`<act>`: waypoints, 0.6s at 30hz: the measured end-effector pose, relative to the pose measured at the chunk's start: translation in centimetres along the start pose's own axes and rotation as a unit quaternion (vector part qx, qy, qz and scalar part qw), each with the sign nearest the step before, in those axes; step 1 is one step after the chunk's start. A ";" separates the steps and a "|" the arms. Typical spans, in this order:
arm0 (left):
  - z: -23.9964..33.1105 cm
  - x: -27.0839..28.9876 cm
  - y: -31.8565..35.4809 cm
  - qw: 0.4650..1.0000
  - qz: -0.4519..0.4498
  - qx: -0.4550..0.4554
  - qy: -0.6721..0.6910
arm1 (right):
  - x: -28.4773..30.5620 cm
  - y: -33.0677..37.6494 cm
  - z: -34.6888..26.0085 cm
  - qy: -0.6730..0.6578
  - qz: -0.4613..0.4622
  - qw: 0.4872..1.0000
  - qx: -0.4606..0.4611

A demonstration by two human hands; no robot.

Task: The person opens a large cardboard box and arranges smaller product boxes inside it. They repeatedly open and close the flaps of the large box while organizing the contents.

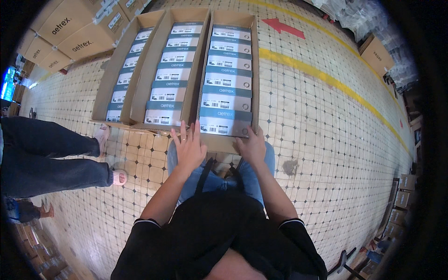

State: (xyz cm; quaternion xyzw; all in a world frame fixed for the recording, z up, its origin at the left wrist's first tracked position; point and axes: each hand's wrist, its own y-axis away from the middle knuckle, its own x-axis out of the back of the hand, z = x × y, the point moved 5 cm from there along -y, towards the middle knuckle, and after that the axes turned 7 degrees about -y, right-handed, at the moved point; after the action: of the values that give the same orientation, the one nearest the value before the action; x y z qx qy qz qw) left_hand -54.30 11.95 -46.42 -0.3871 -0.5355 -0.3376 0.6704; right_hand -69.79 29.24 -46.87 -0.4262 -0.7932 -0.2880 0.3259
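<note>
Quickly, left to right: co-worker's legs in dark trousers (56, 154) at the left, apart from the cartons; sealed brown cartons (81, 30) stacked behind; then three long open trays side by side: left cardboard tray (120, 65), middle cardboard tray (153, 65) and right cardboard tray (219, 143), each holding a row of teal-and-white shoe boxes (226, 102); the right cardboard tray sits directly in front of the wearer, its near end between both hands.

Left hand (189, 147) has fingers spread, tips at the near left corner, beside the middle cardboard tray; right hand (252, 147) curls around the near right corner, thumb on the near edge; whether it pinches the cardboard, cannot tell; red floor arrow (283, 28) lies farther right.

Handling, my judgement: loaded tray probably fairly heavy; long cardboard walls stiff along their length but likely to bow outward mid-side; shoe boxes light singly, smooth-faced, easily dented; best hold is low at the corners, palms against the walls, rather than by the thin upper rim.
</note>
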 end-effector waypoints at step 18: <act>-0.1 0.0 0.0 1.000 -0.009 -0.006 0.009 | -0.1 0.0 0.2 -0.025 0.016 1.000 -0.006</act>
State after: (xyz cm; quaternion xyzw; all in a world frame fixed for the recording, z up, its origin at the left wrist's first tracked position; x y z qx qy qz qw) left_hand -54.27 11.88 -46.47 -0.3831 -0.5312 -0.3501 0.6696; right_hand -69.78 29.32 -47.02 -0.4477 -0.7925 -0.2773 0.3077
